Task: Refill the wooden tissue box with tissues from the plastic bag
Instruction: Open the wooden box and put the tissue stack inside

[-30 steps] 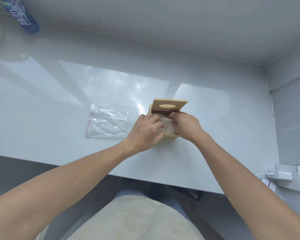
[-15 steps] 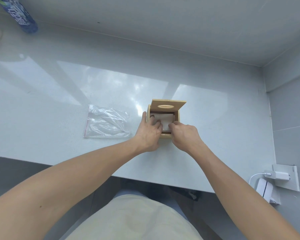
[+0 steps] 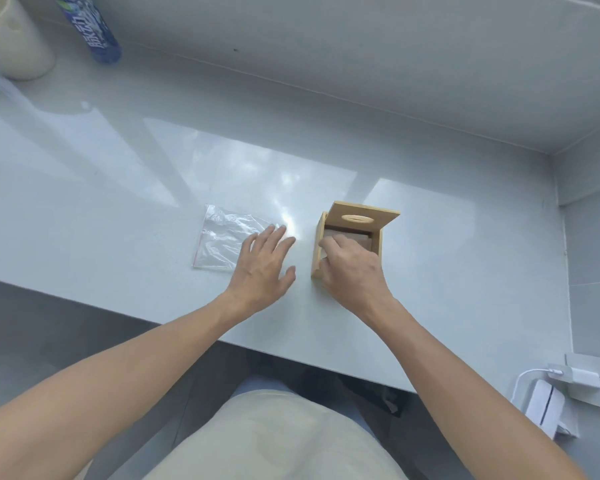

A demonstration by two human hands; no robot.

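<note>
Since half a second ago: left hand [image 3: 262, 263] has left the box [image 3: 317, 251], now spread flat over the counter [image 3: 118, 202], fingers apart, tips over the bag [image 3: 222, 242] edge; contact unclear. Bag lies flat, looks empty, near counter's front edge. Bare counter between bag and box, more right of box. Box lid [image 3: 362, 216] hinged up. Right hand [image 3: 352, 263] stays in the box, fingers curled onto the tissues [image 3: 360, 239]; pinching or just pressing, can't tell.
</note>
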